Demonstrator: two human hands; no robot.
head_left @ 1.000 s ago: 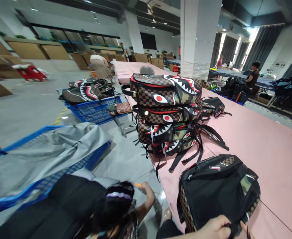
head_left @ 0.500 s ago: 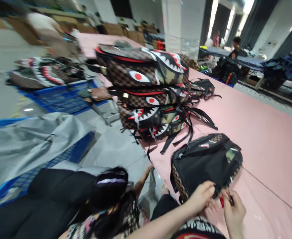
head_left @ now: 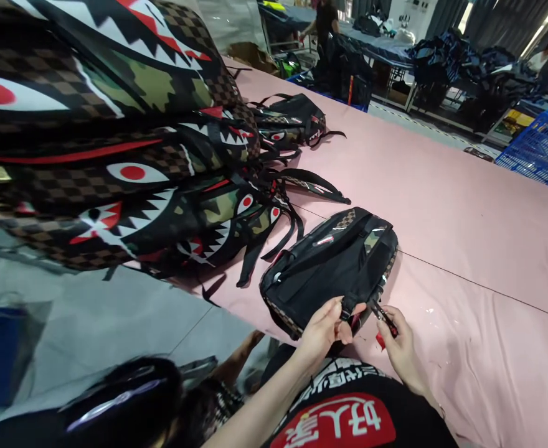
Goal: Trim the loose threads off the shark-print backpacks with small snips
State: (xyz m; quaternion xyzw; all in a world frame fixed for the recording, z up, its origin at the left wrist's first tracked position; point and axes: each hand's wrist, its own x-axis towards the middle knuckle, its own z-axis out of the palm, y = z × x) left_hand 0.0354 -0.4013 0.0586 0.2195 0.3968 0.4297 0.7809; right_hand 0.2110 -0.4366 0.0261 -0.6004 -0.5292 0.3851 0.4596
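A black backpack [head_left: 321, 274] lies on the pink-covered table [head_left: 465, 242] in front of me, its strap side up, with checkered trim and a camouflage patch. My left hand [head_left: 323, 326] is closed on a black strap [head_left: 346, 306] at the bag's near end, fingers pinching it by a buckle. Just to the right, my right hand [head_left: 402, 345] is closed around small dark thread snips [head_left: 384, 318], their tip pointing toward the strap. Something red shows under the right fingers; I cannot tell whether it belongs to the snips.
Left of the bag rises a stack of shark-face backpacks [head_left: 134, 174], straps dangling near my work. Another backpack [head_left: 295, 121] lies farther back. A person's dark-haired head [head_left: 129, 398] is close at lower left. A blue crate [head_left: 540, 146] stands beyond the table at right.
My view has swung right and closer to the stack. The backpack's straps show more clearly. My left hand still grips the strap, and the snips have come round toward it.
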